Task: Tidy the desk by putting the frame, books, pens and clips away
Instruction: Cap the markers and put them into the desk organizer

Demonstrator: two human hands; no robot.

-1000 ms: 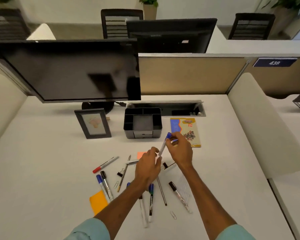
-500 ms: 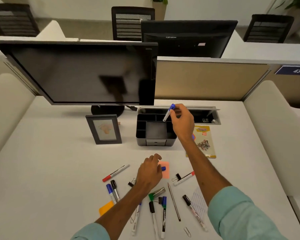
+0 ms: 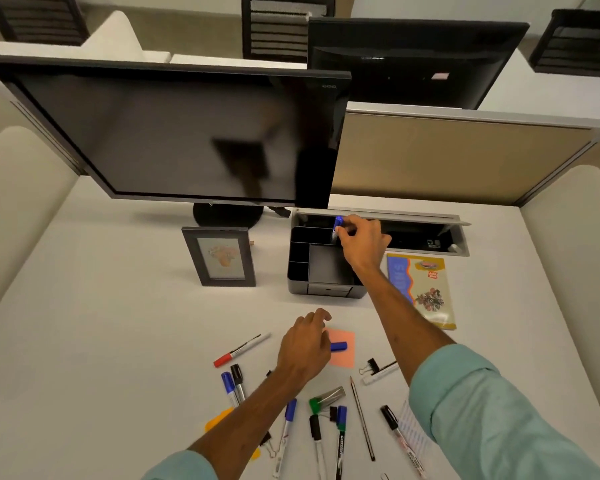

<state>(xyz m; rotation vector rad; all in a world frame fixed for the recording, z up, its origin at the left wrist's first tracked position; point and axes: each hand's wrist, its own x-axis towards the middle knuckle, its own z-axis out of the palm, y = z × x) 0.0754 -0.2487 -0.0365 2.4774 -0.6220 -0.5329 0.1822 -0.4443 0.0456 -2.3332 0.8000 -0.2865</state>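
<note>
Marker (image 3: 337, 226) upright in right hand's (image 3: 362, 245) grip.

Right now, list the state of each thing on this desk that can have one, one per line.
Black compartmented desk organiser: nearly empty, upright.
Blue-capped marker: capped, being lowered into the organiser's back compartment.
Right hand: shut on that marker.
Left hand: closing on a blue-capped pen.
Black picture frame: standing.
Large black monitor: off.
Yellow paperback book: closed, flat.

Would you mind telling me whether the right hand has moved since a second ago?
Yes. The right hand carried the blue-capped marker away from the person, from in front of the black organizer to over its rear compartments.
</note>
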